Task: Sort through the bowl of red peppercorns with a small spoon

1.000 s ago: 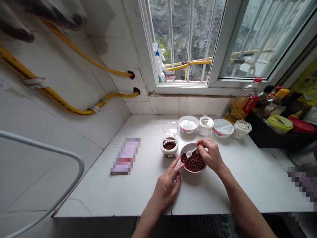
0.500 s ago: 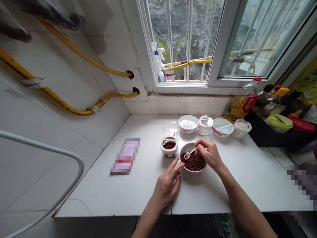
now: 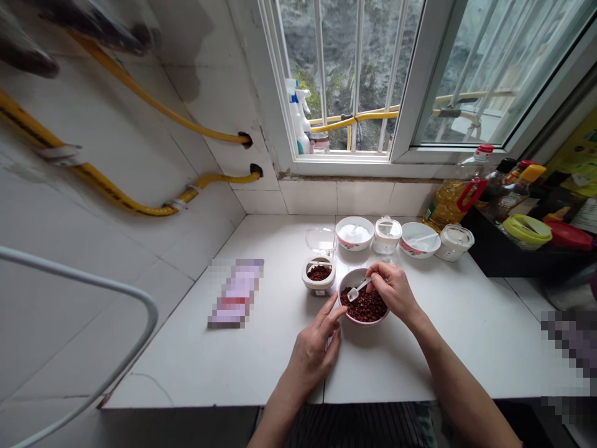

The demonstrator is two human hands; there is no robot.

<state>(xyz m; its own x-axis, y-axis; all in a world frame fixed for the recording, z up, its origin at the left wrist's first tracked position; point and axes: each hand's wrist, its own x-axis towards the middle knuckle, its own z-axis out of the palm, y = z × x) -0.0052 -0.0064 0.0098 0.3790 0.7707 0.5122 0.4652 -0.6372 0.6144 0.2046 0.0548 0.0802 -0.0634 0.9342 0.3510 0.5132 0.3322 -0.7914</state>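
Note:
A small white spoon (image 3: 358,290) is pinched in my right hand (image 3: 392,291), its scoop low over the dark red, peppercorn-like spice (image 3: 368,307) in a bowl (image 3: 364,323). My left hand (image 3: 316,344) rests on the counter with fingers stretched out, their tips against the bowl's left rim. Just left of the bowl stands a small seasoning jar (image 3: 319,286), its clear lid (image 3: 321,239) flipped up. A white bar crosses its mouth, and the same dark red spice lies inside.
Behind stand a bowl of white grains (image 3: 354,246), a lidded jar (image 3: 387,236), another bowl (image 3: 420,250) holding a white spoon, and a second jar (image 3: 454,244). An oil bottle (image 3: 450,199) and a dark condiment rack (image 3: 494,252) are at right. A blurred purple packet (image 3: 237,295) lies left.
The spoon's scoop has shifted very slightly to the right over the spice. My left hand stays at the bowl's rim.

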